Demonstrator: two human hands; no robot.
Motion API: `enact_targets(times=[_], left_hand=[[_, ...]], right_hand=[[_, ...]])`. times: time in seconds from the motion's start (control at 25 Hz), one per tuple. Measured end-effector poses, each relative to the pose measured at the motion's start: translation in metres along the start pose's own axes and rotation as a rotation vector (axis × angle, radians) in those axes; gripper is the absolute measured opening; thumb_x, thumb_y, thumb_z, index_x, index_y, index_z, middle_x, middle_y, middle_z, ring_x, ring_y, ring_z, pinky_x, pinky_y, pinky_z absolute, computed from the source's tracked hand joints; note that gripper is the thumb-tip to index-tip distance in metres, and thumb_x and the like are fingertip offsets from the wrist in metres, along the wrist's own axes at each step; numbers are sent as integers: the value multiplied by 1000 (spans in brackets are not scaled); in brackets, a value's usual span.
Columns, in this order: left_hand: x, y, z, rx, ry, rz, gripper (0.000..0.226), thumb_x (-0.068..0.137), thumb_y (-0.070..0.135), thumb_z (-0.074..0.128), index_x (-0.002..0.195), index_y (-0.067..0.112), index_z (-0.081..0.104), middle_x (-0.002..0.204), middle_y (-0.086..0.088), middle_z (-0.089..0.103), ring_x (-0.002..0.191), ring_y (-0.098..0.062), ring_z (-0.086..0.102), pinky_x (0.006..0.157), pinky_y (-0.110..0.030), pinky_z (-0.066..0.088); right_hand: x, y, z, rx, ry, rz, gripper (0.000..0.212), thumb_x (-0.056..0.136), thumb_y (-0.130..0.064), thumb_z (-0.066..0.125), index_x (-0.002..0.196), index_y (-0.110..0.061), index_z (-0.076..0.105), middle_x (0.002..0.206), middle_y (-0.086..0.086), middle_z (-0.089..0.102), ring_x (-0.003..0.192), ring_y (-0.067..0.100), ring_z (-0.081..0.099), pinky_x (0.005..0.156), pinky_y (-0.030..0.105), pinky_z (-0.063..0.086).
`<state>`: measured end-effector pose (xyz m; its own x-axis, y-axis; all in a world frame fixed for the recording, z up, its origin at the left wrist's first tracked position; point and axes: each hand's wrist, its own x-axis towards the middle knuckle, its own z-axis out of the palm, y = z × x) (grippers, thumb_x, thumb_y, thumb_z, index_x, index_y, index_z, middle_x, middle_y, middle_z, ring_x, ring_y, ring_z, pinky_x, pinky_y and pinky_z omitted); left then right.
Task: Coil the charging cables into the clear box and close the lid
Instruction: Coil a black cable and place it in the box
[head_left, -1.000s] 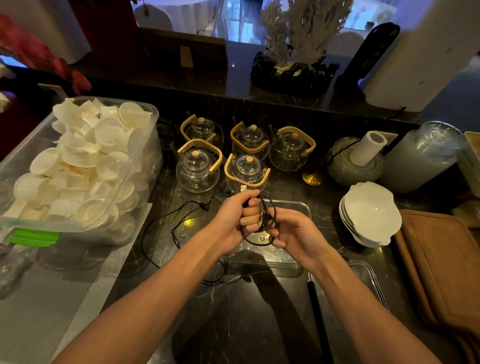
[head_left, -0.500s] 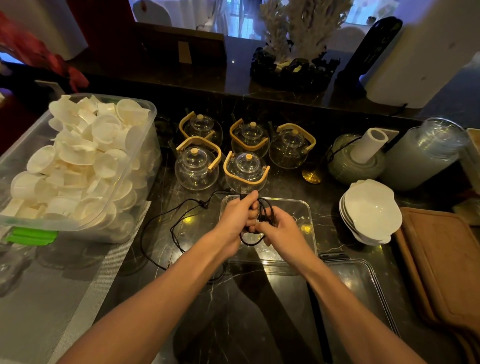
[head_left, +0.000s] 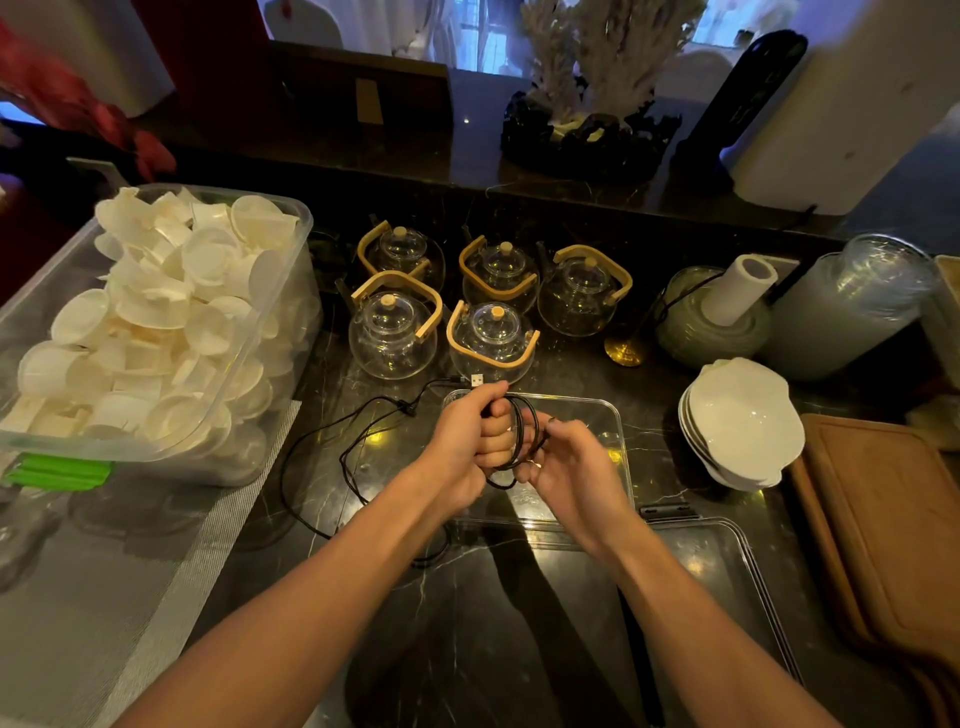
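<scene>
A black charging cable (head_left: 523, 436) is wound in small loops between both hands, just above the clear box (head_left: 618, 431) on the dark counter. My left hand (head_left: 470, 441) is fisted around the loops, with a white USB plug (head_left: 476, 380) sticking out past its knuckles. On the right side of the coil, my right hand (head_left: 569, 465) pinches the loops. The cable's loose tail (head_left: 332, 452) trails left across the counter. The clear lid (head_left: 727, 561) lies flat at the box's near right, with a dark latch (head_left: 667, 512) at its far edge.
A large tub of white cups (head_left: 145, 332) stands at the left on a grey mat (head_left: 130, 597). Several glass teapots (head_left: 493, 338) crowd behind the box. Stacked white bowls (head_left: 740, 421), a paper roll (head_left: 737, 291) and wooden boards (head_left: 883, 519) fill the right side.
Both hands have moved slightly away from me and lower over the clear box, still holding the coil. The coil looks tighter than a second ago.
</scene>
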<state>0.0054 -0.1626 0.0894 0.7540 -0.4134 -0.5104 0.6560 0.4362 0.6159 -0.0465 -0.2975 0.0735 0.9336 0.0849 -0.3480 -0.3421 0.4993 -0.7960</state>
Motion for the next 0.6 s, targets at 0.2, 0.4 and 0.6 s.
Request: enact_targets(times=[0.2,0.4,0.6], left_hand=[[-3,12,-3,-222,-41,-24,43,103,28,42,60,19,43,40,10,24,29,-4,20,32,-18,10],[-5,10,-6,-205,-101,-49,40,104,29,43,66,17,46,43,9,25,31,-4,22,35,-20,14],[-6,3,7,-114,-148,-75,41,105,31,43,67,16,46,46,9,25,33,-4,21,34,-18,17]], right_hand=[[-4,-4,-14,-42,88,36,30,106,-6,45,127,10,60,88,11,63,71,12,61,52,22,50],[-2,-28,-27,-58,184,12,22,104,-12,55,122,-8,66,83,3,69,70,9,65,42,18,44],[6,-24,-14,-215,124,155,17,97,-7,62,106,0,74,74,4,64,54,5,48,40,15,32]])
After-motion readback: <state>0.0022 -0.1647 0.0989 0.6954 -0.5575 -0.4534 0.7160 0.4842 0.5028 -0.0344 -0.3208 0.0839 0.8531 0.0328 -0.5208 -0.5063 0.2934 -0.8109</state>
